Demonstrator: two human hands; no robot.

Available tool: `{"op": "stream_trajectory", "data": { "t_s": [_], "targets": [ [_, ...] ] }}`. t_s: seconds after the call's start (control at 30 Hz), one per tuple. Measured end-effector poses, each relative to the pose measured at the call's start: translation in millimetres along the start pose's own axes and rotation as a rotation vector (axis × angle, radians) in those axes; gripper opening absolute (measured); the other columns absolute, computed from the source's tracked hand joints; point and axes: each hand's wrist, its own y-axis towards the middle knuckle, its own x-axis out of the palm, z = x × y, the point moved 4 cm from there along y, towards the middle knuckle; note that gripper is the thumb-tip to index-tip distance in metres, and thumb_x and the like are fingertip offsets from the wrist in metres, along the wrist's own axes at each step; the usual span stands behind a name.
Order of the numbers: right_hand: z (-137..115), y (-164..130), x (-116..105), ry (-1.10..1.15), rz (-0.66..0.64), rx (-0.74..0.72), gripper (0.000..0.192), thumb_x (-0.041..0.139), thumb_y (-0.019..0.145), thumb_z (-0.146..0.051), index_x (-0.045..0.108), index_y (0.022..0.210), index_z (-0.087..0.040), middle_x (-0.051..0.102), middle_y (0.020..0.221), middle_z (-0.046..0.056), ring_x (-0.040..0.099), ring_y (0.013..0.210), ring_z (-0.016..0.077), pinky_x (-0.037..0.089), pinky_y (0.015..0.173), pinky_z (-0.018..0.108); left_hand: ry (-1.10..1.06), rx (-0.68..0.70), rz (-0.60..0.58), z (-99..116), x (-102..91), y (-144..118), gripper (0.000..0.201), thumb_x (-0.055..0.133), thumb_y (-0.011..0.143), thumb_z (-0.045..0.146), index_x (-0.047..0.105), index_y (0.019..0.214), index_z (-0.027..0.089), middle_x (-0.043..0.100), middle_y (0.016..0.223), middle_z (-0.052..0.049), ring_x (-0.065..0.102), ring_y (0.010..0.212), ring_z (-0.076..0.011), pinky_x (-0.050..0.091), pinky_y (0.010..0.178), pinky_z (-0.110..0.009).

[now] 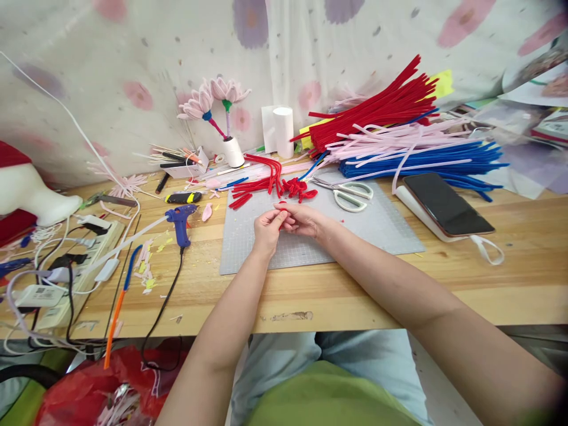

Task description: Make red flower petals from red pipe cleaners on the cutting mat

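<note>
Two hands are meeting over the grey cutting mat (310, 242), near the table's front edge. The left hand (267, 229) and the right hand (302, 219) are both pinching one short red pipe-cleaner piece (282, 208) between fingertips, closed on it at either end. It looks light, fuzzy and bendable, likely with a thin wire core, so gripping it close to the bend should be giving the most control. Just beyond, more cut red pieces (284, 186) are lying on the mat beside white scissors (350, 192). Farther back, bundles of red, pink and blue stems (399, 130) are piling against the curtain.
</note>
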Motion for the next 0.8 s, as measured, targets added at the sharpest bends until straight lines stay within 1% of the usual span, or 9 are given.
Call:
{"op": "stream_trajectory", "data": {
  "t_s": [0.07,0.13,0.27,0.37,0.43,0.5,0.6,0.7,0.8],
  "targets": [
    [-0.3,1.2,-0.7,0.012,-0.002,0.002,0.044,0.055,0.078,-0.034,0.029,0.047,-0.017,0.031,0.029,-0.007,0.029,0.03,0.0044,0.019,0.032,0.016,-0.004,0.021,-0.001,0.9,-0.1,1.2,0.022,0.063,0.066,0.036,0.062,0.065,0.015,0.062,0.056,0.0,0.054,0.048,-0.0078,0.049,0.06,-0.026],
    [-2.2,1.7,-2.6,0.002,-0.004,-0.022,0.043,0.056,0.077,-0.034,0.03,0.047,-0.017,0.031,0.029,-0.007,0.029,0.03,0.0041,0.019,0.032,0.017,-0.021,0.026,-0.038,1.6,-0.2,3.7,0.022,0.064,0.065,0.036,0.062,0.066,0.014,0.064,0.059,0.0,0.055,0.05,-0.0074,0.049,0.061,-0.026],
    [-10.2,-0.9,-7.9,-0.073,-0.005,-0.15,0.043,0.061,0.073,-0.037,0.031,0.048,-0.018,0.034,0.032,-0.007,0.029,0.031,0.004,0.023,0.033,0.018,-0.061,-0.087,-0.189,-1.0,-0.2,9.0,0.029,0.067,0.062,0.039,0.064,0.072,0.012,0.066,0.066,-0.004,0.058,0.054,-0.0091,0.049,0.063,-0.027],
    [-16.3,-4.6,-9.9,-0.122,0.034,-0.25,0.041,0.064,0.069,-0.04,0.034,0.051,-0.018,0.037,0.034,-0.007,0.029,0.03,0.0041,0.023,0.032,0.018,-0.074,-0.14,-0.233,-2.3,-3.1,10.5,0.034,0.066,0.062,0.042,0.064,0.077,0.012,0.067,0.071,-0.006,0.061,0.059,-0.0117,0.05,0.066,-0.03],
    [-18.6,-6.5,-8.6,-0.135,0.041,-0.295,0.038,0.066,0.066,-0.037,0.036,0.053,-0.018,0.039,0.036,-0.007,0.031,0.031,0.0044,0.025,0.032,0.018,-0.06,-0.122,-0.222,-1.8,-5.6,10.7,0.033,0.067,0.062,0.04,0.064,0.079,0.012,0.068,0.072,-0.006,0.062,0.062,-0.0122,0.049,0.068,-0.031],
    [-17.9,-7.2,-5.6,-0.139,0.021,-0.301,0.036,0.068,0.065,-0.033,0.037,0.054,-0.017,0.041,0.037,-0.007,0.034,0.032,0.0047,0.027,0.033,0.018,-0.033,-0.091,-0.204,-1.3,-7.2,10.2,0.03,0.069,0.06,0.038,0.065,0.077,0.012,0.068,0.071,-0.005,0.062,0.062,-0.012,0.049,0.068,-0.029],
    [-12.3,-6.1,-0.9,-0.135,-0.031,-0.249,0.037,0.067,0.066,-0.033,0.036,0.052,-0.018,0.039,0.035,-0.007,0.033,0.032,0.0048,0.028,0.035,0.019,0.006,-0.05,-0.175,-0.9,-7.0,8.4,0.026,0.069,0.061,0.036,0.065,0.071,0.013,0.067,0.064,-0.004,0.061,0.057,-0.0113,0.049,0.062,-0.026],
    [-6.5,-4.3,2.1,-0.102,-0.048,-0.194,0.041,0.063,0.07,-0.034,0.032,0.048,-0.018,0.033,0.03,-0.008,0.03,0.031,0.0048,0.027,0.036,0.019,0.008,0.008,-0.12,1.1,-5.4,5.8,0.023,0.067,0.062,0.036,0.065,0.067,0.013,0.066,0.06,-0.002,0.058,0.051,-0.0092,0.047,0.055,-0.023],
    [-3.2,-2.8,4.9,-0.028,-0.054,-0.14,0.044,0.059,0.074,-0.035,0.029,0.046,-0.018,0.031,0.03,-0.007,0.032,0.032,0.0049,0.029,0.038,0.018,-0.006,0.064,-0.054,4.2,-3.8,3.6,0.022,0.066,0.063,0.036,0.064,0.064,0.014,0.064,0.056,-0.001,0.055,0.046,-0.0071,0.045,0.05,-0.021]
  ]
}}
